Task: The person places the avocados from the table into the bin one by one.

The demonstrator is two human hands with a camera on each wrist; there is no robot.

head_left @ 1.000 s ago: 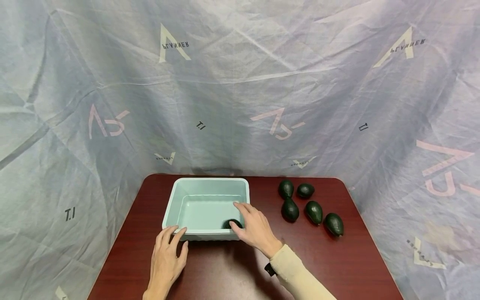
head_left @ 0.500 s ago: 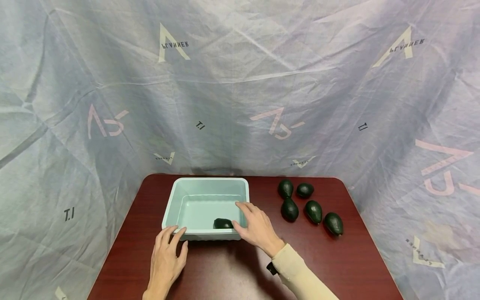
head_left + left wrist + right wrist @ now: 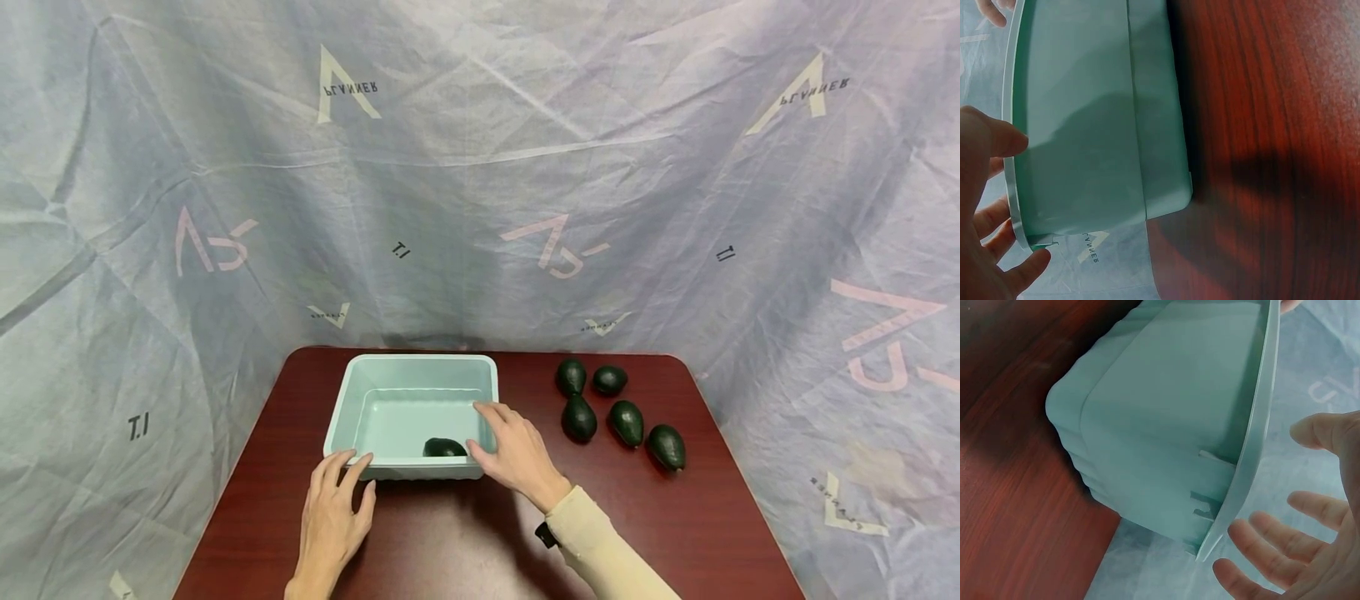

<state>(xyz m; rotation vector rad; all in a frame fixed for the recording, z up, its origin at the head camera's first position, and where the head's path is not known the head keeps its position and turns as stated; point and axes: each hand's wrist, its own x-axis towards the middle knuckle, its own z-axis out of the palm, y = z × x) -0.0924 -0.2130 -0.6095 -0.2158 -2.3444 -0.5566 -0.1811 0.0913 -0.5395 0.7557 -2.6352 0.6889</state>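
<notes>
In the head view, a dark green avocado (image 3: 445, 447) lies in the pale green plastic bin (image 3: 412, 360), by its front wall; the front rim hides its lower part. My right hand (image 3: 517, 450) hovers over the bin's front right corner, fingers spread and holding nothing. The right wrist view shows this hand's fingertips (image 3: 1244, 534) close to the rim, with the thumb apart from them. My left hand (image 3: 333, 517) is at the front left corner, relaxed fingers at the rim and thumb in front of the wall. In the left wrist view, the thumb (image 3: 1007, 137) overlaps the rim.
Several avocados (image 3: 626, 423) lie in a loose group on the dark red table (image 3: 420, 550), right of the bin. A grey printed cloth (image 3: 465, 183) hangs behind the table and along both sides.
The right hand has let go of the avocado, which came to rest slightly to the left inside the bin. That hand has drawn back a little to the right; the left has stayed put.
</notes>
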